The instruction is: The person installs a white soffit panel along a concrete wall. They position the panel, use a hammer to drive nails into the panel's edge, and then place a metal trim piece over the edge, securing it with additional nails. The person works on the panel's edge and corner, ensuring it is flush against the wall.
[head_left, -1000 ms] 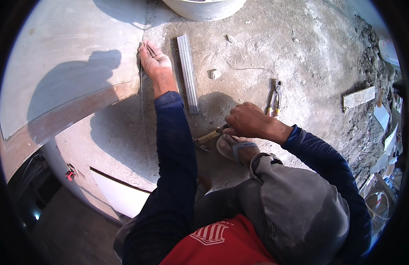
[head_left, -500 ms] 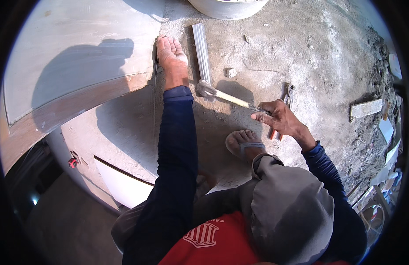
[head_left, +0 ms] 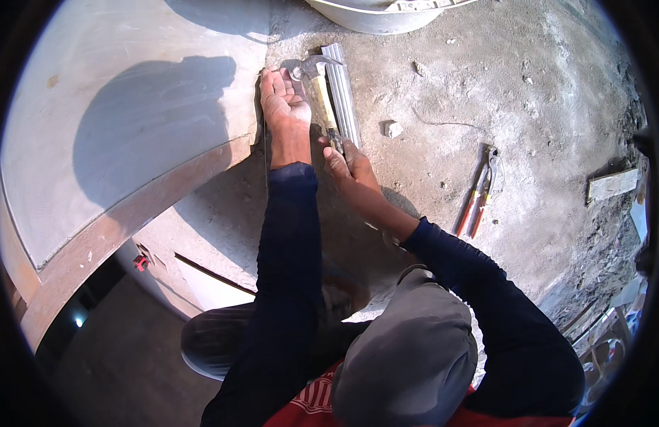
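Observation:
My right hand point(head_left: 354, 174) grips a claw hammer point(head_left: 323, 101) by the dark lower end of its pale yellow handle. The metal head lies just to the right of my left fingertips. Palm up, my left hand point(head_left: 285, 110) rests against the end of a large pale panel point(head_left: 151, 43) with a wooden edge point(head_left: 159, 167). Its fingers are curled in at the panel's corner; whatever they pinch is too small to make out. Directly behind the hammer, a ribbed grey metal strip point(head_left: 344, 96) lies on the ground.
Red-handled pincers point(head_left: 479, 192) lie on the rough concrete to the right, beyond a small stone point(head_left: 392, 129). A whitish tub point(head_left: 386, 20) stands at the far edge. At far right is a board piece point(head_left: 613, 186) by rubble. A red tape measure point(head_left: 141, 262) sits lower left.
My right hand has swung the hammer left and away from me, bringing its head close to my left fingertips. The left hand keeps its place at the panel. The view has shifted slightly.

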`<move>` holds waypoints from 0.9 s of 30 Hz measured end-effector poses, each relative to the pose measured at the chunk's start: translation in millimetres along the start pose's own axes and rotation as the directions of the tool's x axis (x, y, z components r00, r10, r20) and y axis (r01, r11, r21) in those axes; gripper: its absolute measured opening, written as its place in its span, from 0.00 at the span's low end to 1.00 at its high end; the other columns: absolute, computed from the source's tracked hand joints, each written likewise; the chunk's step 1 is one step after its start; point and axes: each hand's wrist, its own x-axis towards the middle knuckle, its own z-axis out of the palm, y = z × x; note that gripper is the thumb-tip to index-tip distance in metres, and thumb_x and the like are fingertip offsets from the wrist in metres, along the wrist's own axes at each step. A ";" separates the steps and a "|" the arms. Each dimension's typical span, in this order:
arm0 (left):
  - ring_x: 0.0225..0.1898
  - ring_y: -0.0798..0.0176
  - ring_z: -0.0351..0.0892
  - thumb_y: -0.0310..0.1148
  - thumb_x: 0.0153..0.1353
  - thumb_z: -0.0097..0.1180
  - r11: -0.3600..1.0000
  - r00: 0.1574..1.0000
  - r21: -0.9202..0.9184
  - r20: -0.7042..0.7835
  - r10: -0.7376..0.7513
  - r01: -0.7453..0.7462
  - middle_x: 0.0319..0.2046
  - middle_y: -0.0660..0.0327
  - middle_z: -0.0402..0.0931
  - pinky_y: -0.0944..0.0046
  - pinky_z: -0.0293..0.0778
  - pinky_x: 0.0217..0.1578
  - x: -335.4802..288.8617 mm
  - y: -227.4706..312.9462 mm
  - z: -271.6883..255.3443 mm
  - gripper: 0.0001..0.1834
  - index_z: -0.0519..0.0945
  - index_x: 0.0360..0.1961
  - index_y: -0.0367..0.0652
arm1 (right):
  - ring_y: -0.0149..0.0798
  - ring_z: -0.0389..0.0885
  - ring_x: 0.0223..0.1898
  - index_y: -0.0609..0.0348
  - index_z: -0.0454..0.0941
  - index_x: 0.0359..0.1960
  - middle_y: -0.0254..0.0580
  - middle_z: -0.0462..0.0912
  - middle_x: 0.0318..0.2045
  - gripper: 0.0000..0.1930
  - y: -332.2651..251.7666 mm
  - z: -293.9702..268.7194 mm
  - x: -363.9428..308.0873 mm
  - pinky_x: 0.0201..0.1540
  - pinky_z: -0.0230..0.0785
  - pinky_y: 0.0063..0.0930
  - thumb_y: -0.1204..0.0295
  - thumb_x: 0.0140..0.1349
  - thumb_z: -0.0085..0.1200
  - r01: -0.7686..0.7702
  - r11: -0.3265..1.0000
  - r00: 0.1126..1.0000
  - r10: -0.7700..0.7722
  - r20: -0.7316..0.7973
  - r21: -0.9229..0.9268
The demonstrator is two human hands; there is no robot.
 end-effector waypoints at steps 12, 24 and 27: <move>0.48 0.52 0.84 0.47 0.75 0.53 0.991 0.995 0.137 0.098 -0.015 0.001 0.46 0.57 0.85 0.47 0.78 0.53 18.2 1.8 -14.3 0.16 0.79 0.52 0.48 | 0.32 0.73 0.30 0.68 0.73 0.53 0.43 0.77 0.28 0.20 23.9 35.8 15.3 0.33 0.68 0.35 0.59 0.80 0.48 0.182 0.979 0.969 -0.194 -0.153 -0.089; 0.47 0.65 0.81 0.41 0.68 0.65 0.995 0.993 -0.019 0.054 -0.101 0.102 0.43 0.71 0.85 0.56 0.77 0.54 2.9 7.7 -3.1 0.12 0.82 0.48 0.52 | 0.24 0.63 0.27 0.64 0.74 0.46 0.28 0.70 0.25 0.14 31.5 49.1 25.8 0.27 0.59 0.26 0.63 0.81 0.46 0.246 0.962 0.948 -0.213 -0.238 0.118; 0.46 0.66 0.81 0.41 0.68 0.66 0.995 0.995 -0.019 0.008 -0.098 0.098 0.42 0.74 0.85 0.55 0.78 0.54 0.2 7.4 0.6 0.10 0.82 0.47 0.53 | 0.24 0.64 0.27 0.64 0.74 0.47 0.28 0.70 0.25 0.14 35.7 48.9 26.8 0.27 0.59 0.25 0.63 0.81 0.47 0.169 0.968 0.967 -0.126 -0.222 0.186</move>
